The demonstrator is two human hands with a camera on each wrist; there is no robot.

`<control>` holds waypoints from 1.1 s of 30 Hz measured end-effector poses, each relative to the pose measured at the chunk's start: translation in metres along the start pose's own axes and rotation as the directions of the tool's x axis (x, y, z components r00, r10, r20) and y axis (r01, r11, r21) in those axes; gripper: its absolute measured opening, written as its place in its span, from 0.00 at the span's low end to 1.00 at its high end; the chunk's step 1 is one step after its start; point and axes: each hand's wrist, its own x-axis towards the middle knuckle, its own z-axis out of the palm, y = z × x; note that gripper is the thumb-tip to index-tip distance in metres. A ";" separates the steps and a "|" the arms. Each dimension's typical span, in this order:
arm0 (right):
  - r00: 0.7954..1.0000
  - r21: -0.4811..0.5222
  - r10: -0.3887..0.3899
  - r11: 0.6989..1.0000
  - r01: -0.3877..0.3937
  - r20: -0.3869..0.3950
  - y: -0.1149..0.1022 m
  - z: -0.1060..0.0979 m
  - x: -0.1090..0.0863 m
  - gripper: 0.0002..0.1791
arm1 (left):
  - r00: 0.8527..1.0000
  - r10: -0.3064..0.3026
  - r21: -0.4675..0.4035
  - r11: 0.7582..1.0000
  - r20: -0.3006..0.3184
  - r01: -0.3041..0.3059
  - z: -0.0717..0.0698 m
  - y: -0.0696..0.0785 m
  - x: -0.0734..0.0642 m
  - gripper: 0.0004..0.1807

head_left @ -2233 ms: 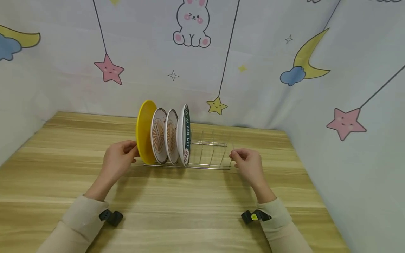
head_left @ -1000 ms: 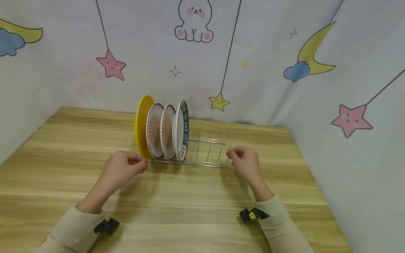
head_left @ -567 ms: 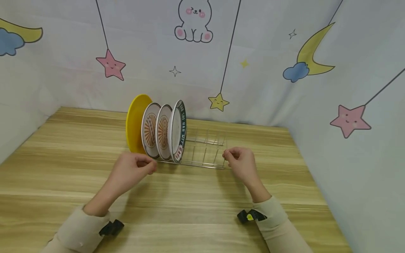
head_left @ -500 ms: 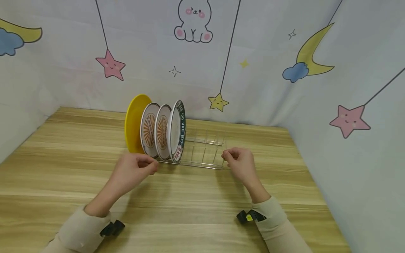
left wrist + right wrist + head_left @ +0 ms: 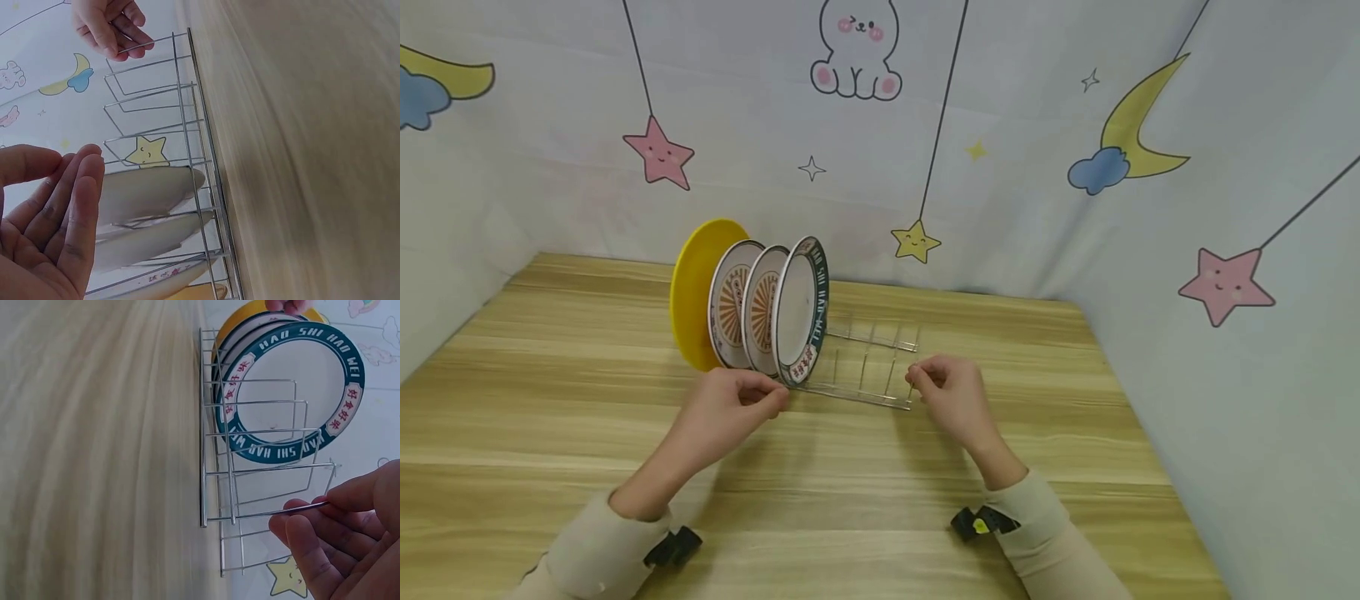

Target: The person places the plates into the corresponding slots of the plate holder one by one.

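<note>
A metal wire dish rack (image 5: 865, 397) stands on the table, angled slightly. Upright in its left part are a yellow plate (image 5: 695, 292), two white plates with orange sunburst prints, one of them a sunburst plate (image 5: 762, 312), and a white plate with a green lettered rim (image 5: 794, 312). My right hand (image 5: 955, 400) pinches the end wire at the rack's right, thumb against fingers in the right wrist view. In front of the plates is my left hand (image 5: 726, 417), fingers loosely bent with nothing between them; the left wrist view shows it apart from the wires.
The wood-grain table (image 5: 850, 517) extends in front of the rack and to both sides. Behind it hangs a pale curtain (image 5: 737, 67) printed with a rabbit, stars and moons. The rack's right-hand slots hold no plates.
The rack and plates have shifted left and turned, the right end coming nearer. My left hand has left the yellow plate's side for the rack's front. My right hand has moved left, pinching the wire.
</note>
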 end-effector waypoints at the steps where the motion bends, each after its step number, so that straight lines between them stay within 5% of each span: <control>1: 1.000 -0.003 -0.007 1.000 0.007 0.007 -0.001 0.001 -0.001 0.09 | 1.000 -0.003 0.000 1.000 0.000 0.003 0.000 0.000 0.000 0.06; 14: 0.991 -0.031 -0.097 0.994 0.100 0.096 -0.013 0.019 -0.011 0.08 | 1.000 -0.001 -0.016 1.000 0.008 0.001 0.006 0.002 -0.001 0.05; 33: 0.968 -0.012 -0.126 0.991 0.132 0.217 -0.026 0.038 -0.024 0.08 | 1.000 -0.003 -0.005 1.000 -0.005 0.003 0.011 0.001 0.000 0.04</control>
